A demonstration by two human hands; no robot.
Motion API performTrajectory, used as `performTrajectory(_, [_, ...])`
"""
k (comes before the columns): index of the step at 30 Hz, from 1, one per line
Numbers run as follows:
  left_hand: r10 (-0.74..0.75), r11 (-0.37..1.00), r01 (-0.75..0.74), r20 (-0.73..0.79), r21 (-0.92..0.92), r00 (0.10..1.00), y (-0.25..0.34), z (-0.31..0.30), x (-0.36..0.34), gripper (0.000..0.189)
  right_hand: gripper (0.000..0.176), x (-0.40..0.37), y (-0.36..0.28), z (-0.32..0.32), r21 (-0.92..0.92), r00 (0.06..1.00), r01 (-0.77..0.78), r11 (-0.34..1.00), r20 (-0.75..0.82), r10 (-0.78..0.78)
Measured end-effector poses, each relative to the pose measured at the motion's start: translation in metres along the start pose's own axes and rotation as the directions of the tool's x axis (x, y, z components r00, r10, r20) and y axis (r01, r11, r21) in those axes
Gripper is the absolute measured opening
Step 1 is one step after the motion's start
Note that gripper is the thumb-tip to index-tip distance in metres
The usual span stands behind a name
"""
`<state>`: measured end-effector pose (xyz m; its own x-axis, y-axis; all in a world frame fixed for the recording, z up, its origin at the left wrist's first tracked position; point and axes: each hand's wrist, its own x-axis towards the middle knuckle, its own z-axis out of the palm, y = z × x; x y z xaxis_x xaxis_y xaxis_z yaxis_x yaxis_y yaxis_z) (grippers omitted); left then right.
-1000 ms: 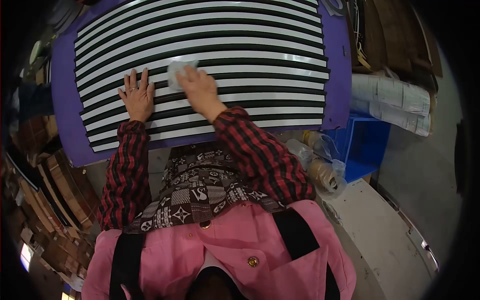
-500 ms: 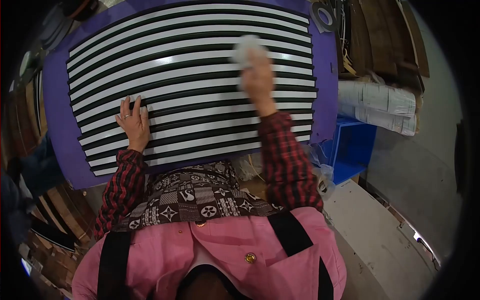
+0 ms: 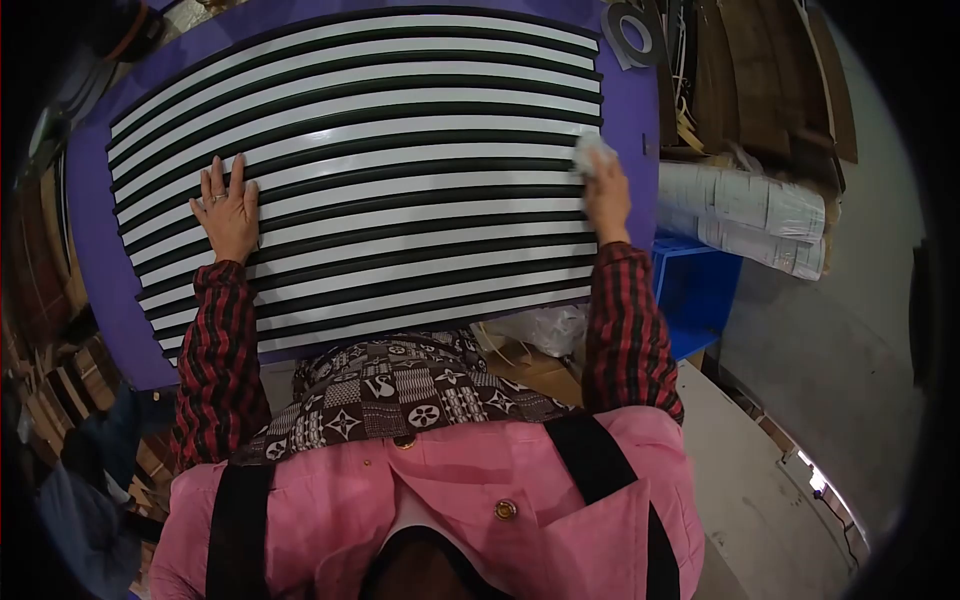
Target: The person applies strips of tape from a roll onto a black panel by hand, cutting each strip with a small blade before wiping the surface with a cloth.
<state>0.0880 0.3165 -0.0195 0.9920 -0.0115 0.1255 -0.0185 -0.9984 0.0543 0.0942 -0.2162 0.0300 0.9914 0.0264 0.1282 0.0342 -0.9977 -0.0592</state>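
Note:
Several long, slightly curved strips with white faces and black edges (image 3: 400,185) lie side by side across a purple work surface (image 3: 85,240). My left hand (image 3: 230,215) rests flat on the strips toward their left side, fingers spread, a ring on one finger. At the strips' right ends, my right hand (image 3: 606,200) is closed around a white wiping cloth (image 3: 592,155), which presses against them. Part of the cloth is hidden by the fingers.
A roll of grey tape (image 3: 632,36) lies at the table's far right corner. Beside the table stand a blue crate (image 3: 698,295) and plastic-wrapped white bundles (image 3: 745,205). Brown boards (image 3: 760,75) lean behind them. Someone's blue-clad leg (image 3: 85,520) shows at lower left.
My right hand has moved right and nearer to me with the cloth, reaching the strips' right ends. My left hand sits a little farther left and up.

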Motion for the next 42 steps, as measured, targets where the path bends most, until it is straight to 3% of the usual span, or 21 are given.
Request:
performTrajectory(3, [0.000,1.000,0.000,-0.029,0.003,1.000,0.003,-0.001,0.000,0.042,0.038,0.002,0.100,-0.017,-0.289,0.916,-0.329,0.899,0.135,0.378])
performTrajectory(4, [-0.001,1.000,0.001,-0.037,0.005,0.999,0.003,-0.004,0.001,0.041,0.038,0.027,0.079,-0.017,-0.267,0.927,-0.310,0.913,0.131,0.353])
performTrajectory(6, [-0.019,1.000,0.020,-0.039,0.015,0.999,0.000,-0.006,-0.003,0.039,0.038,0.067,0.015,-0.016,0.032,0.953,-0.209,0.977,-0.216,0.211])
performTrajectory(7, [-0.019,0.997,0.010,-0.110,-0.078,0.994,-0.003,-0.005,0.000,0.039,0.041,0.083,-0.044,-0.012,0.289,0.957,-0.008,0.957,-0.274,0.091])
performTrajectory(8, [-0.025,0.985,-0.006,-0.177,-0.173,0.984,-0.003,-0.003,0.003,0.039,0.041,0.091,-0.102,0.008,0.290,0.913,0.218,0.932,-0.399,-0.089])
performTrajectory(10, [0.000,0.978,-0.048,-0.232,-0.204,0.973,0.006,-0.014,0.029,0.039,0.045,0.084,-0.240,0.013,0.515,0.930,0.360,0.778,-0.264,-0.256])
performTrajectory(12, [-0.021,0.989,-0.016,-0.247,-0.146,0.969,0.016,-0.017,0.064,0.040,0.044,0.073,-0.334,0.018,0.583,0.932,0.343,0.736,-0.111,-0.346])
performTrajectory(14, [-0.046,0.997,0.047,-0.019,0.061,0.999,0.012,0.004,0.076,0.042,0.040,0.070,-0.357,0.046,0.465,0.917,0.395,0.792,-0.155,-0.367])
performTrajectory(17, [-0.061,0.998,0.062,-0.025,0.027,0.998,0.007,0.011,0.075,0.044,0.040,0.081,-0.288,0.033,0.377,0.900,0.396,0.837,0.020,-0.435])
performTrajectory(19, [-0.083,0.997,0.083,-0.012,0.003,0.996,0.007,0.013,0.075,0.044,0.041,0.083,-0.216,0.027,0.299,0.917,0.371,0.879,0.033,-0.398])
performTrajectory(20, [-0.081,0.997,0.081,-0.017,0.011,0.997,0.007,0.013,0.074,0.044,0.043,0.082,-0.175,0.029,0.256,0.917,0.399,0.881,-0.083,-0.391])
performTrajectory(22, [-0.078,0.997,0.079,-0.025,0.018,0.997,0.007,0.011,0.073,0.044,0.046,0.077,-0.100,0.017,0.166,0.961,0.268,0.949,0.018,-0.274])
performTrajectory(23, [-0.079,0.996,0.079,-0.022,0.032,0.997,0.008,0.010,0.073,0.044,0.049,0.076,-0.059,0.018,0.204,0.968,0.252,0.946,-0.061,-0.245])
performTrajectory(27, [-0.081,0.996,0.083,-0.035,0.041,0.996,0.011,0.007,0.073,0.042,0.045,0.081,0.066,-0.005,-0.103,1.000,-0.015,0.995,0.020,0.017])
performTrajectory(29, [-0.081,0.996,0.082,-0.023,0.029,0.996,0.011,0.004,0.072,0.041,0.039,0.099,0.073,-0.016,-0.080,0.989,-0.145,0.986,-0.024,0.144])
performTrajectory(31, [-0.046,0.993,0.036,-0.092,-0.112,0.995,-0.001,0.005,0.071,0.039,0.038,0.125,0.051,-0.012,0.191,0.979,-0.071,0.979,-0.173,0.105])
performTrajectory(32, [-0.012,0.996,0.000,-0.134,-0.095,0.991,-0.014,0.003,0.079,0.037,0.039,0.136,0.023,-0.018,0.325,0.974,-0.173,0.930,-0.080,0.210])
performTrajectory(34, [0.037,0.984,-0.090,-0.317,-0.155,0.948,-0.048,-0.007,0.112,0.039,0.040,0.150,0.007,0.008,0.214,0.983,-0.073,0.974,-0.151,0.107])
performTrajectory(35, [0.048,0.991,-0.094,-0.393,-0.099,0.918,-0.061,-0.013,0.131,0.040,0.040,0.152,-0.004,0.018,0.166,0.973,-0.176,0.970,-0.118,0.197])
performTrajectory(39, [0.060,0.985,-0.052,-0.044,0.163,0.997,-0.099,0.016,0.170,0.046,0.038,0.167,-0.027,0.035,0.263,0.896,-0.368,0.892,-0.156,0.416])
performTrajectory(42, [0.082,0.993,-0.075,-0.070,0.095,0.994,-0.096,0.015,0.168,0.045,0.035,0.157,-0.054,0.046,0.479,0.907,-0.289,0.829,-0.140,0.397])
